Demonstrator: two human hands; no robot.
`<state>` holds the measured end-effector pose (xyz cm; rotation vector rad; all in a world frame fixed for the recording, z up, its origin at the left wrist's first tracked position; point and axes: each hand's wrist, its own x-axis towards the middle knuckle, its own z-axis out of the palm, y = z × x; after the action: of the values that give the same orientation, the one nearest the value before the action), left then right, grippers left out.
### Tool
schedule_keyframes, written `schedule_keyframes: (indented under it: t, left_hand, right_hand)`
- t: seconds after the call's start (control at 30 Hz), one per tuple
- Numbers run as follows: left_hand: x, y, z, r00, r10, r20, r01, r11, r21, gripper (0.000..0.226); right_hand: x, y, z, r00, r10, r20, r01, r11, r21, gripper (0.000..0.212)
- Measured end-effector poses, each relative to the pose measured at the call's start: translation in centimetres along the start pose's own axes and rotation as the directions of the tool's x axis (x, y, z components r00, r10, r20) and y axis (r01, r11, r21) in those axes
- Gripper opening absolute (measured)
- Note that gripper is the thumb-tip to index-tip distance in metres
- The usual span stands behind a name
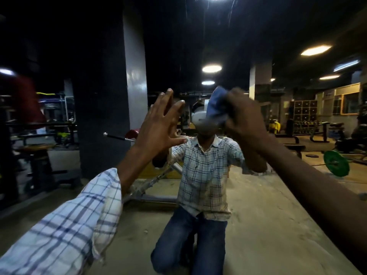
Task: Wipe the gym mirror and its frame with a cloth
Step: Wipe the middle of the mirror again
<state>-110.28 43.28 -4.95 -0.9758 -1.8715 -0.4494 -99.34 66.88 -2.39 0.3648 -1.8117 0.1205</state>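
Right now the blue cloth (215, 105) is bunched in my R hand (244, 116), just right of centre in the upper-middle of the frame. My fingers are curled round it, w/ a wad sticking out top-left of the fist. Hand and cloth are both blurred. The cloth is up at the mirror (198, 56), which fills nearly the whole view; I can't tell for sure if it's touching the glass, and I can't make out the mirror's frame.

My L hand (160, 124) is left of centre at about the same height, holding nothing: fingers straight and spread, thumb out to the right, palm toward the glass. Its checked sleeve (69, 225) runs down to the bottom-left corner. My R forearm is bare and goes off bottom right.

Between and below the hands is my reflection (204, 175), kneeling on the floor in a checked shirt and jeans, w/ the cloth overlapping its head area.

Also reflected: a grey pillar (135, 76) upper left of centre, round ceiling lights (211, 68) above the cloth, a bench frame (151, 187) low behind my L wrist, a green weight plate (336, 163) on a bar at right, and dark lockers (304, 112) further up at right.
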Motion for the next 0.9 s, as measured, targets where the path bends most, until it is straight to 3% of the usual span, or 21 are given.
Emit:
schedule_keyframes:
  t: [0.07,0.1,0.17,0.23,0.3,0.47,0.57,0.63,0.7,0.77,0.83,0.9]
  left_hand:
    - [0.1,0.0,0.1,1.0,-0.008,0.011,0.008,1.0,-0.001,0.114]
    - [0.1,0.0,0.1,1.0,-0.012,0.017,0.012,1.0,0.001,0.115]
    - [0.0,0.1,0.1,1.0,-0.015,0.022,0.015,1.0,0.01,0.116]
    - [0.0,0.0,0.0,1.0,-0.01,0.029,0.009,1.0,0.015,0.116]
    - [-0.1,0.1,-0.2,0.999,-0.007,0.034,0.006,0.999,0.032,0.116]
    - [-0.5,-0.8,-0.7,0.999,-0.021,0.042,0.017,0.996,0.087,0.117]
    - [-0.9,-2.3,-1.1,0.999,-0.032,0.032,0.029,0.995,0.1,0.117]
    - [-1.3,-3.7,-1.6,0.999,-0.041,0.025,0.038,0.992,0.119,0.116]
    - [-1.8,-5.3,-2.4,0.998,-0.063,0.017,0.061,0.99,0.124,0.117]
    - [-2.3,-7.0,-3.2,0.996,-0.082,0.024,0.079,0.99,0.117,0.117]
    - [-2.6,-8.3,-3.8,0.997,-0.076,0.024,0.072,0.99,0.123,0.117]
    - [-2.7,-9.2,-4.1,0.997,-0.072,0.02,0.069,0.99,0.121,0.116]
  right_hand:
    - [2.7,0.6,-1.8,0.939,0.197,-0.281,-0.191,0.98,0.049,0.029]
    - [3.4,0.6,-1.8,0.895,0.27,-0.355,-0.252,0.963,0.098,0.032]
    - [3.7,-0.2,-0.2,0.907,0.242,-0.345,-0.217,0.97,0.111,0.033]
    - [2.8,-0.5,1.6,0.973,0.124,-0.193,-0.114,0.991,0.064,0.026]
    - [2.3,-0.2,2.4,0.986,0.079,-0.145,-0.07,0.995,0.065,0.025]
    - [3.3,-0.1,1.5,0.972,0.106,-0.207,-0.096,0.994,0.06,0.023]
    - [4.8,-1.2,1.2,0.872,0.295,-0.391,-0.266,0.956,0.126,0.026]
    - [4.5,-2.5,2.6,0.914,0.235,-0.332,-0.201,0.971,0.131,0.024]
    - [3.4,-3.5,4.5,0.994,0.038,-0.098,-0.03,0.996,0.088,0.027]
    - [3.5,-3.7,4.1,0.999,-0.043,0.032,0.041,0.997,0.068,0.027]
    - [5.0,-3.5,2.8,0.993,0.047,-0.107,-0.041,0.998,0.057,0.027]
    - [6.1,-3.1,1.9,0.891,0.276,-0.36,-0.258,0.961,0.099,0.032]
